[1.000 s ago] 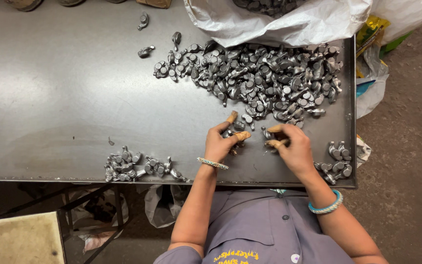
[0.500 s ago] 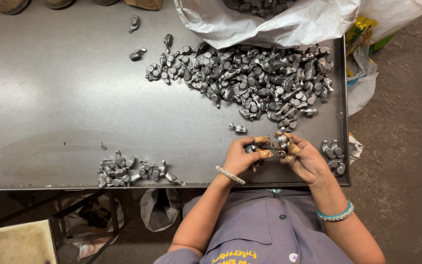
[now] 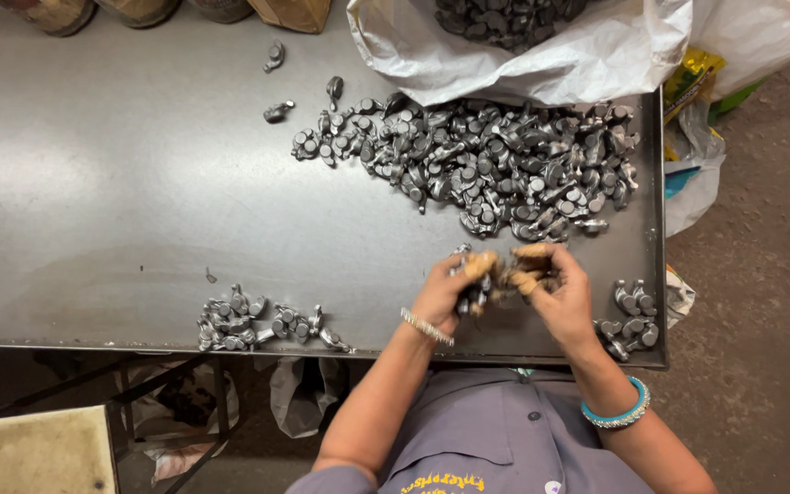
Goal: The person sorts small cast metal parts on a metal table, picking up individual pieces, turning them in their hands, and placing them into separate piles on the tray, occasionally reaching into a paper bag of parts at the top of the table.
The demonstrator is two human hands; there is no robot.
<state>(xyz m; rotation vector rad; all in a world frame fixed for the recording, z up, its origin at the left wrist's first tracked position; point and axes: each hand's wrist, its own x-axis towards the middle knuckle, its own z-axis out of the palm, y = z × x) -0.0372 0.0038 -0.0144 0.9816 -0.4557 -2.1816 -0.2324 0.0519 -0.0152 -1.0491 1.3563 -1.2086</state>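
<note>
**Grey metal parts held over the bench edge**

Grey, dull-shining metal pieces [image 3: 486, 285] sit clutched between both hands near the front edge of the steel bench [image 3: 121, 183]. The left hand [image 3: 450, 291] curls tight round a few of them; the right hand [image 3: 555, 288] closes on the same cluster, fingertips meeting the left's. Fingers cover most of the held pieces, so their long axis and which way they point cannot be made out.

Just beyond the hands lies a big loose heap of parts [image 3: 496, 169], small cast shapes with rounded heads and short stems, pointing every way. A smaller group [image 3: 258, 325] lies at the front edge to the left, another small group [image 3: 631, 316] at the front right corner. A white sack [image 3: 541, 55] at the far edge is cut off by the frame, with more parts inside. The bench surface is smooth, matte and scuffed.
</note>
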